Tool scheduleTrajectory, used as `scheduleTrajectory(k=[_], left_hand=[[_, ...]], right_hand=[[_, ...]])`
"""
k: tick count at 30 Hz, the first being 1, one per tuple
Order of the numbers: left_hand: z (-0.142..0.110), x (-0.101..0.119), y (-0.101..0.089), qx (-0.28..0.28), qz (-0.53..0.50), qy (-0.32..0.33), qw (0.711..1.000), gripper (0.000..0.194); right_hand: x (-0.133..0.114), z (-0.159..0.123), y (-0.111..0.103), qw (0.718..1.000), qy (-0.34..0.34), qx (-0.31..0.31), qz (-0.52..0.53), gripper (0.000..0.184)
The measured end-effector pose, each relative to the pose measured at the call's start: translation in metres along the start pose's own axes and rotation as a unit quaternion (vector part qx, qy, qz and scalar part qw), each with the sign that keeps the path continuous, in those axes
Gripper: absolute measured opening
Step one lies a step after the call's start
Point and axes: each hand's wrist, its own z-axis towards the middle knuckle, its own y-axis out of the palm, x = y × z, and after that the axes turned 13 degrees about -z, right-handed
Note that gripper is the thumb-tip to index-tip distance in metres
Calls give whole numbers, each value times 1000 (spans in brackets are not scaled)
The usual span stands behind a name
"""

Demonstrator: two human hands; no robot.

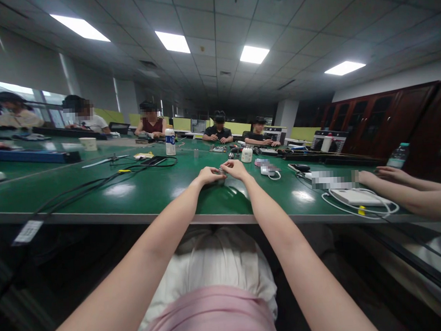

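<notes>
Both of my hands meet over the green tabletop (159, 187), a little back from its front edge. Between them is a small greyish, metallic-looking cylinder (221, 171), too small and too covered to name exactly. My left hand (209, 175) pinches it from the left side, thumb and fingers together. From the right and above, my right hand (235, 169) has its fingertips closed on the upper part. The cylinder seems upright, on or just above the table; its base is hard to make out. Just behind my right hand stands a white rounded jar (246, 154).
Black cables (98, 180) run across the left side, near a milk-like bottle (170, 142) and a paper cup (88, 143). To the right lie a white device (357, 197) with looped cord and a co-worker's arms (405, 185). Other people sit across the table.
</notes>
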Motion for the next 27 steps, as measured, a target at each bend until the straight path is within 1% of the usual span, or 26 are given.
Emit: scheduleTrajectory(k=[3, 5, 7, 10, 12, 13, 15, 18, 19, 21, 23, 24, 25, 27], left_hand=[[1, 0, 1, -1, 1, -3, 1000, 44], [1, 0, 2, -1, -1, -3, 1000, 41], [0, 1, 2, -4, -3, -1, 1000, 39], [0, 1, 2, -7, -1, 6, 1000, 38], [0, 0, 2, -6, 1, 8, 1000, 39], [1, 0, 2, -6, 1, 7, 1000, 39], [3, -2, 3, -8, -1, 5, 1000, 40], [6, -5, 4, -11, -14, 4, 1000, 40], [6, -6, 4, -13, -23, 4, 1000, 40], [8, -8, 4, -21, -51, -1, 998, 38], [9, -9, 4, -37, -89, -13, 995, 37], [9, -9, 4, -46, -106, -19, 993, 36], [9, -9, 4, -54, -120, -25, 991, 35], [10, -9, 4, -62, -136, -29, 988, 35]], right_hand=[[2, 2, -3, 999, 25, 28, 4, 24], [3, 0, -7, 997, 59, 31, -28, 27], [4, -5, -12, 992, 96, 1, -83, 25], [4, -12, -16, 971, 140, -85, -173, 18], [4, -15, -17, 958, 152, -130, -204, 17], [4, -16, -17, 955, 153, -142, -209, 17], [5, -17, -16, 955, 152, -148, -209, 19], [5, -16, -16, 959, 162, -126, -198, 18], [5, -15, -16, 963, 167, -106, -184, 19], [4, -11, -15, 975, 167, -47, -138, 23], [2, -5, -13, 987, 141, 9, -81, 28], [0, -3, -12, 991, 118, 24, -57, 29], [-1, -2, -11, 994, 93, 28, -40, 28], [-5, -1, -8, 998, 50, 11, -32, 26]])
